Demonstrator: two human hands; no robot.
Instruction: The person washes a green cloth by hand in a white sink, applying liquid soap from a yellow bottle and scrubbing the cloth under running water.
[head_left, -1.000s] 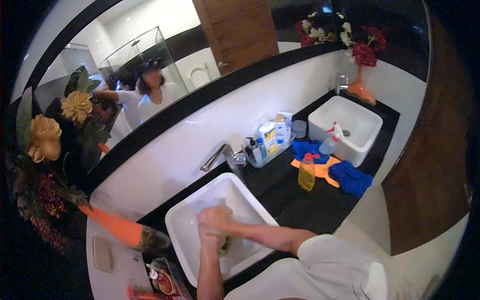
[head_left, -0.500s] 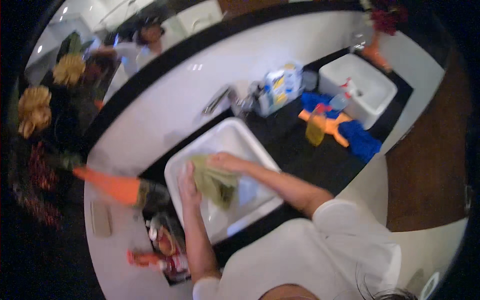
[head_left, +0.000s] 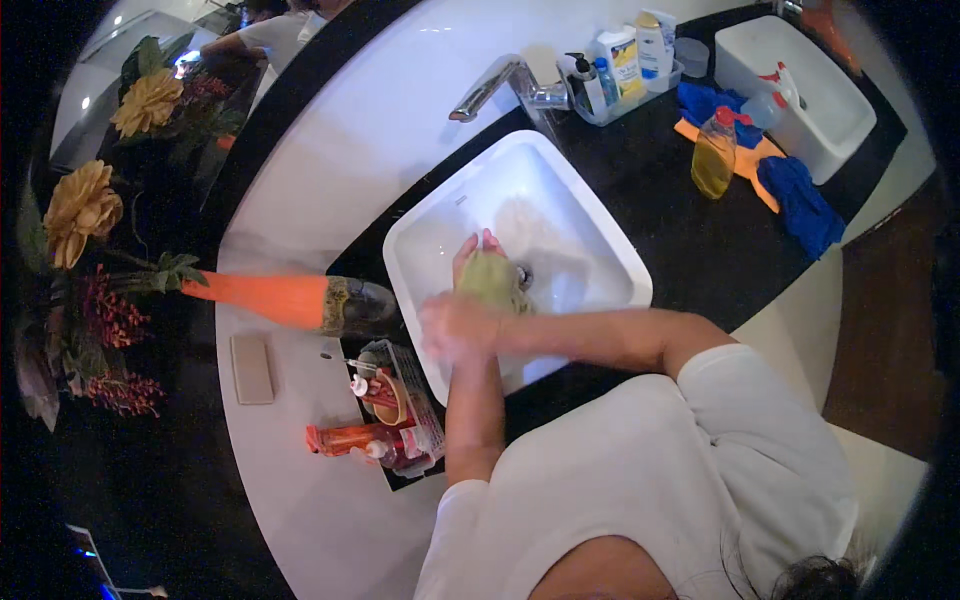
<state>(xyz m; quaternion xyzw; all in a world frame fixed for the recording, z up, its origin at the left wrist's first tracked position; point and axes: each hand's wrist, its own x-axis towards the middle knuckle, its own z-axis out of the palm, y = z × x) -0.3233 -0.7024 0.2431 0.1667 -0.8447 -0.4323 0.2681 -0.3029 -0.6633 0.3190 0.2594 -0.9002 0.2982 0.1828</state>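
A damp-looking green cloth (head_left: pixel 489 279) is bunched over the white sink basin (head_left: pixel 610 232), near its drain. My left hand (head_left: pixel 468 252) reaches up into the basin with the cloth against its palm. Its fingertips show past the cloth's far edge; the rest of the palm is covered. My right hand (head_left: pixel 458 326) is smeared by motion and crosses over my left wrist, at the cloth's near end. Whether its fingers grip the cloth is not clear. A chrome faucet (head_left: pixel 490 88) juts out above the basin's far side.
On the black counter are a bottle caddy (head_left: pixel 625 103), a yellow-liquid spray bottle (head_left: pixel 715 160), orange and blue cloths (head_left: pixel 800 205) and a second white basin (head_left: pixel 830 125). At left lie an orange vase (head_left: pixel 262 302), a soap-like bar (head_left: pixel 252 369) and a basket of bottles (head_left: pixel 430 415).
The view has shifted, so the sink sits farther right and higher. My right hand has moved from the cloth's top edge down across my left wrist. The cloth is more bunched.
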